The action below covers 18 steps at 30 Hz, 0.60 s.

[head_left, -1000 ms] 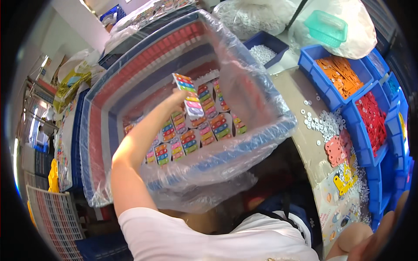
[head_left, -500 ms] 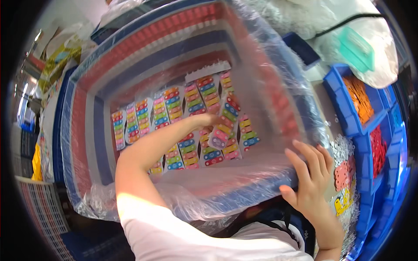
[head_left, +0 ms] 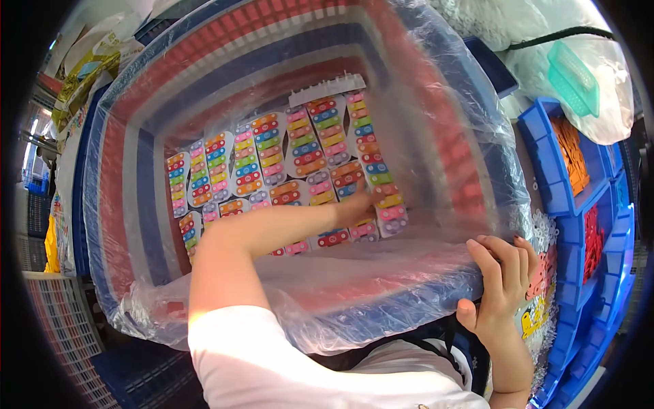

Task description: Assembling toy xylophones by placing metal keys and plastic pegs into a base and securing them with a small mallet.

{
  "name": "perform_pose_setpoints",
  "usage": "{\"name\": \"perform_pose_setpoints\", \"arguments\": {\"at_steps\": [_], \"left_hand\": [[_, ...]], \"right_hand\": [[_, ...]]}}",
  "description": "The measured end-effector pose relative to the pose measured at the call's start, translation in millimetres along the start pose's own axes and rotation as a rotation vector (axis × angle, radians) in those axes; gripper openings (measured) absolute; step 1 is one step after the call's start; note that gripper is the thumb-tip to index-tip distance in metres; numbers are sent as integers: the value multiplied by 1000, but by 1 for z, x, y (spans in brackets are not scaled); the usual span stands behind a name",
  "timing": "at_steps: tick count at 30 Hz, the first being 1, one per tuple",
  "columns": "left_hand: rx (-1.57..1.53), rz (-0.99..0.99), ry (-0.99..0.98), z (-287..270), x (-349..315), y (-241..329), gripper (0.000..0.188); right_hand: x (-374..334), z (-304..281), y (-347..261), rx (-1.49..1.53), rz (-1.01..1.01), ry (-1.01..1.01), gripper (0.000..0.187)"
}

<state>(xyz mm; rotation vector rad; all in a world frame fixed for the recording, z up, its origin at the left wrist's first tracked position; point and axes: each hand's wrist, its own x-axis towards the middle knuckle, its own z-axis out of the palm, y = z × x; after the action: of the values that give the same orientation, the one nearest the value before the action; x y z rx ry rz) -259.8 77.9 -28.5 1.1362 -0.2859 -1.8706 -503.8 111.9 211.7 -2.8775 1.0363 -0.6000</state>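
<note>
My left hand reaches down inside a large plastic-lined crate. Its fingers close on the left side of a toy xylophone with rainbow-coloured bars; the fingertips are partly hidden. This xylophone lies lengthwise at the right end of the rows. Several similar xylophones cover the crate bottom side by side, some hidden beneath my left forearm. My right hand rests by the crate's near right corner, with fingers stretched out and nothing held.
Blue bins to the right hold orange pieces and red pieces. Small white rings and yellow pieces lie beside my right hand. A teal basket sits at the far right. A white jagged strip lies inside the crate's far side.
My left hand has moved right and the xylophone in it, tilted before, now lies in line at the right end. My right hand stays at the rim; the whole view has shifted slightly.
</note>
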Motion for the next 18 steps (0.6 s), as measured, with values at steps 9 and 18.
{"name": "perform_pose_setpoints", "arguments": {"at_steps": [9,18], "left_hand": [[121,-137,4,16,-12,6,66],[1594,-478,-256,-84,6,154,85]], "right_hand": [[0,2,-1,-4,3,32,66],[-3,5,-2,-27,-10,69,66]]}}
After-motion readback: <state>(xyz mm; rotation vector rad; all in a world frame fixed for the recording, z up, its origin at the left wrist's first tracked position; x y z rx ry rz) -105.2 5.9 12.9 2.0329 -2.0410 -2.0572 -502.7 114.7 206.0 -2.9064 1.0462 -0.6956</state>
